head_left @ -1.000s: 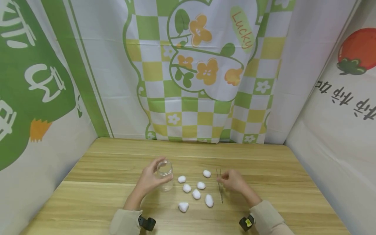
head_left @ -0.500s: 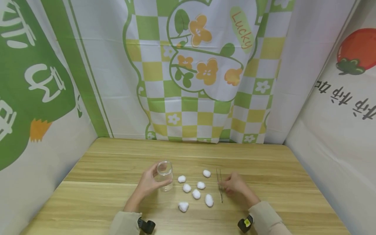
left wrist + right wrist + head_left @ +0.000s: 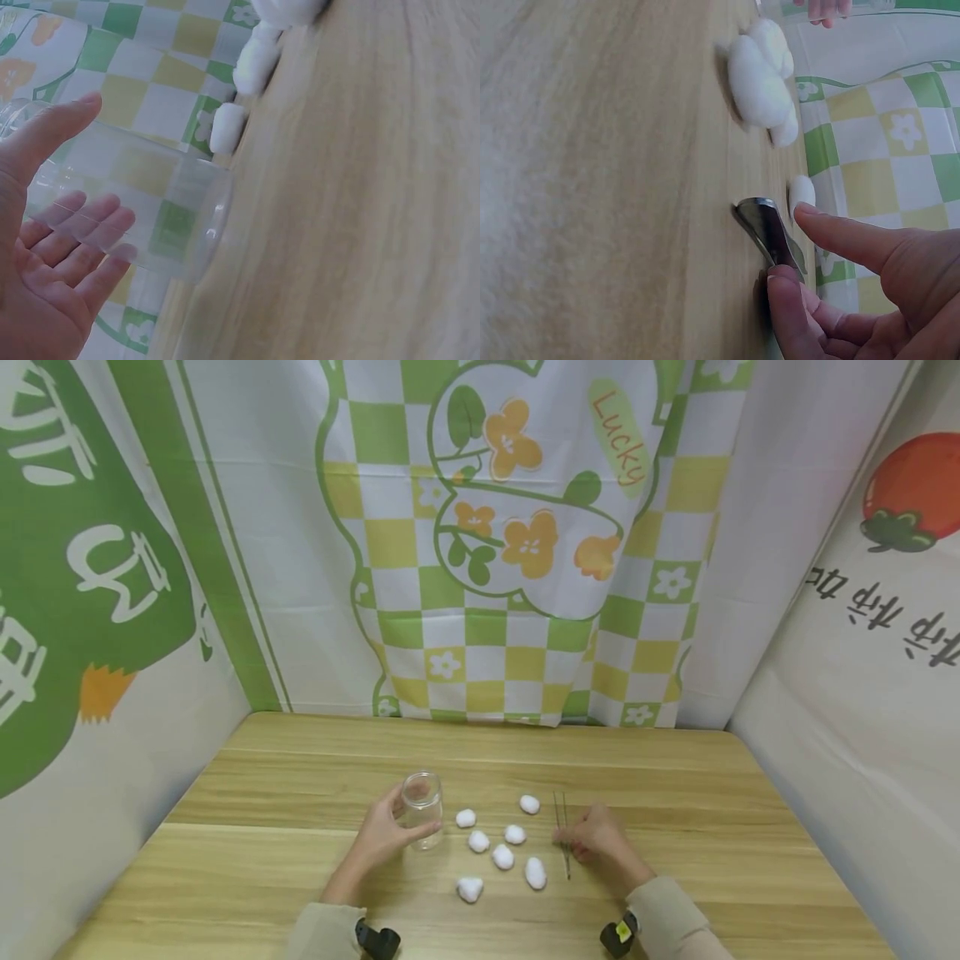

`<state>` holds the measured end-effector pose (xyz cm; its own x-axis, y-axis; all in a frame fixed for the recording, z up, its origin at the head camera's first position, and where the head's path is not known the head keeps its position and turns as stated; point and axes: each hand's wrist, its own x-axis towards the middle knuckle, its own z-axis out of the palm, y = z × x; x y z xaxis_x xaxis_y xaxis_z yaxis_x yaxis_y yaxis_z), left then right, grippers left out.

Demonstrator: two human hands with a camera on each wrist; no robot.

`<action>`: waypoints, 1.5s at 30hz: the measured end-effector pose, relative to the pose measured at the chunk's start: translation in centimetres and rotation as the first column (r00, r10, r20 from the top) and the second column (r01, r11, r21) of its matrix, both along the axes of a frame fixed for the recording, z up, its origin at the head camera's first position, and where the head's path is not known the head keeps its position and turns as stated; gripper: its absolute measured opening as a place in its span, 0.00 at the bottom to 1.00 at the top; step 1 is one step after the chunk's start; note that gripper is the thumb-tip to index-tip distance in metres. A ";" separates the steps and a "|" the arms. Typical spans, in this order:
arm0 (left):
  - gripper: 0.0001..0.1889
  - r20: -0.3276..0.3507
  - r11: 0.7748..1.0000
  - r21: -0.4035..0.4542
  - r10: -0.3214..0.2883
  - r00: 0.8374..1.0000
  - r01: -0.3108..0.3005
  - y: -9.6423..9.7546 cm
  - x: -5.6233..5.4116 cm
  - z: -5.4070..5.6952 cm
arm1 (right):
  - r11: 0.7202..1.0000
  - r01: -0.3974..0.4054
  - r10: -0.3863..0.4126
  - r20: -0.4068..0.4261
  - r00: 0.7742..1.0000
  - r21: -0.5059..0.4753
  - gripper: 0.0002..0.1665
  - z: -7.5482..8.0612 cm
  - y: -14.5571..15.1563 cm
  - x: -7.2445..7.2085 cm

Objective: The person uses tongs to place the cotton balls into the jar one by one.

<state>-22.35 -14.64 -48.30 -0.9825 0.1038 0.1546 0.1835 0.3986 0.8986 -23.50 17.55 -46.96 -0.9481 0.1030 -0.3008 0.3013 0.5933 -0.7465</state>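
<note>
Upright on the wooden table stands a clear glass jar (image 3: 424, 818), also in the left wrist view. My left hand (image 3: 386, 828) holds the jar from its left side, thumb in front and fingers behind. Several white cotton balls (image 3: 503, 857) lie scattered to the right of the jar. Metal tweezers (image 3: 566, 860) lie flat on the table, right of the cotton balls. At the tweezers, my right hand (image 3: 596, 833) has its thumb held apart from its fingers in the right wrist view. One fingertip (image 3: 784, 276) overlaps the metal; whether it presses on it is unclear.
The wooden table (image 3: 300, 785) ends at the back against a green and white checked curtain (image 3: 480, 652). Printed cloths hang on the left and right sides. Black cameras are strapped to both wrists.
My right hand has slid a little toward me along the tweezers, which stay in place. The left hand stays on the jar, and the cotton balls have not moved.
</note>
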 end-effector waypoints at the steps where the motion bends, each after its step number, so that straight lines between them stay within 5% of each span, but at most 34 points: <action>1: 0.38 0.001 1.000 0.004 0.000 1.000 0.000 0.0 0.0 -0.1 | 1.000 0.005 -0.005 -0.004 1.000 -0.001 0.18 -0.1 0.0 0.0; 10: 0.31 -0.015 0.999 0.043 0.005 1.000 -0.004 0.2 -0.1 -0.7 | 0.998 0.009 -0.007 -0.039 0.999 0.066 0.22 -0.7 -0.3 -0.1; 32: 0.29 -0.016 0.998 0.069 0.004 1.000 -0.003 0.5 -0.2 -1.1 | 0.972 -0.056 0.083 -0.112 0.990 0.227 0.12 0.8 0.6 0.1; 38: 0.30 -0.020 0.996 0.087 0.006 1.000 -0.004 0.5 -0.4 -1.6 | 0.972 -0.094 0.132 -0.171 0.976 0.216 0.08 1.3 1.0 0.0; 45: 0.31 0.028 0.991 0.133 -0.005 1.000 0.001 0.4 -0.5 -2.0 | 0.984 -0.144 0.157 -0.129 0.979 0.104 0.04 1.3 1.3 0.1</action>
